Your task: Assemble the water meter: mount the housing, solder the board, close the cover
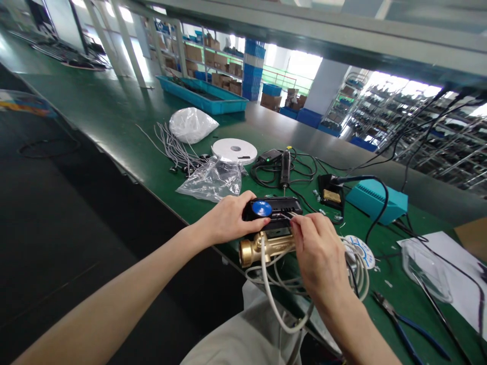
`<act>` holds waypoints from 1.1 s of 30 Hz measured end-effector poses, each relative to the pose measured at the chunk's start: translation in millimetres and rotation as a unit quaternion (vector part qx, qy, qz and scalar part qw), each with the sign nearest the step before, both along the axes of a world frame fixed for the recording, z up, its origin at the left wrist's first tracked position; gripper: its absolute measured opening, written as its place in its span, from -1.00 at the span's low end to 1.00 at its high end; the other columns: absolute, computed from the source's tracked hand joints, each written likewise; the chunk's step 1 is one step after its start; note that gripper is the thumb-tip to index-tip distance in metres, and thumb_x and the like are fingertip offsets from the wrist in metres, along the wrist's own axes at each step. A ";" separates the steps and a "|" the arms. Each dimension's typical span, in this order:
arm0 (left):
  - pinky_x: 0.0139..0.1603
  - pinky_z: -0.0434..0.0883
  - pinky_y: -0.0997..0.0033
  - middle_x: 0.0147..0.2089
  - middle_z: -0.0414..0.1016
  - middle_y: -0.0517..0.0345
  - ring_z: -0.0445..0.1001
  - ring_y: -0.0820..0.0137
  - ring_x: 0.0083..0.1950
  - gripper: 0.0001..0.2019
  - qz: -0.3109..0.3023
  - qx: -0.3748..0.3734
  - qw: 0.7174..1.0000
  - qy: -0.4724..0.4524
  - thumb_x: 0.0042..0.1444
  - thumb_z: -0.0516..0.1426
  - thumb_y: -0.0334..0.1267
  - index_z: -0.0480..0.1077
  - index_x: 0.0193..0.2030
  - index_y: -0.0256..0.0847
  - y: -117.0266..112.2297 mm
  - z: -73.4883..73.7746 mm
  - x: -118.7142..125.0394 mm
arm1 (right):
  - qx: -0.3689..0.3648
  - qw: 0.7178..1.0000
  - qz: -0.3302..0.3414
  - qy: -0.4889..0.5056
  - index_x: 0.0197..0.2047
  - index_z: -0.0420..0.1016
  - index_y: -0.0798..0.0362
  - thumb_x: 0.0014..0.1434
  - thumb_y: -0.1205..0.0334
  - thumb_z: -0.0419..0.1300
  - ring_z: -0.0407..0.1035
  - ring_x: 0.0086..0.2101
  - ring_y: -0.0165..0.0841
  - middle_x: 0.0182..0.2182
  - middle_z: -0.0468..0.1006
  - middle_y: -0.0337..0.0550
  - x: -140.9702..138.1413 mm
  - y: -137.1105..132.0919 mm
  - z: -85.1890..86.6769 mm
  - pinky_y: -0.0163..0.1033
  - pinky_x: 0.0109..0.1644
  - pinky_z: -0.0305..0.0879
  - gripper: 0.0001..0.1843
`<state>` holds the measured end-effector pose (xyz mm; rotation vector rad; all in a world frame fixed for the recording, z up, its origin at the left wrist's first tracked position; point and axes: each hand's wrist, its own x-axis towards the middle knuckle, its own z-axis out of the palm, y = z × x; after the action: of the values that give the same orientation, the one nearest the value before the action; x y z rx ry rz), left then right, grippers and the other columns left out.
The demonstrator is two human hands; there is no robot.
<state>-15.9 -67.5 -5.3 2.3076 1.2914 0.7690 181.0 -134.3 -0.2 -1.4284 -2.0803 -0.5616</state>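
My left hand [228,218] grips a black electronics housing [277,209] with a blue round cap [262,208], which sits on top of a brass pipe fitting [262,248]. My right hand [315,253] pinches thin wires [286,215] at the housing's open top between thumb and fingers. A white cable [272,294] leaves the brass body and loops in several coils under my right hand. The wires' ends are too small to make out.
A soldering station [375,201], a black tool [285,169], a solder spool [359,252] and blue-handled pliers [411,329] lie on the green bench [152,116]. Behind are a transparent bag [211,180], grey wires [175,149] and a blue tray [201,96].
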 end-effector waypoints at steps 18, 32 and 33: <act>-0.38 0.29 0.43 -0.35 0.42 0.16 0.42 0.35 -0.36 -0.61 0.001 0.014 1.000 0.008 0.07 0.09 0.10 0.27 -0.18 -0.20 0.7 -3.8 0.2 | -0.037 0.999 -0.030 -0.021 -0.30 0.43 0.14 0.27 0.37 0.00 0.22 -0.32 -0.24 -0.38 0.38 -0.04 -14.4 6.8 0.5 -0.19 -0.26 0.20 -0.80; -0.39 0.30 0.45 -0.39 0.40 0.20 0.42 0.37 -0.39 -0.63 -0.001 0.012 1.000 0.002 0.08 0.08 0.09 0.27 -0.19 -0.18 -1.4 -4.4 0.3 | -0.025 0.999 -0.028 -0.005 -0.37 0.41 0.12 0.25 0.37 0.03 0.24 -0.33 -0.25 -0.42 0.38 -0.08 -12.1 7.0 -2.7 -0.20 -0.30 0.19 -0.81; -0.39 0.30 0.45 -0.39 0.40 0.20 0.42 0.37 -0.39 -0.64 0.000 0.011 1.000 0.001 0.07 0.08 0.09 0.27 -0.19 -0.18 -1.8 -4.8 0.3 | -0.032 0.999 -0.033 -0.012 -0.38 0.41 0.11 0.25 0.36 0.04 0.25 -0.33 -0.25 -0.42 0.39 -0.08 -12.4 8.3 -3.1 -0.20 -0.30 0.19 -0.81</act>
<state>-15.6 -69.2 -10.1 2.3271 1.2890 0.7854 168.6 -126.0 -3.3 -1.5390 -2.0931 -0.5440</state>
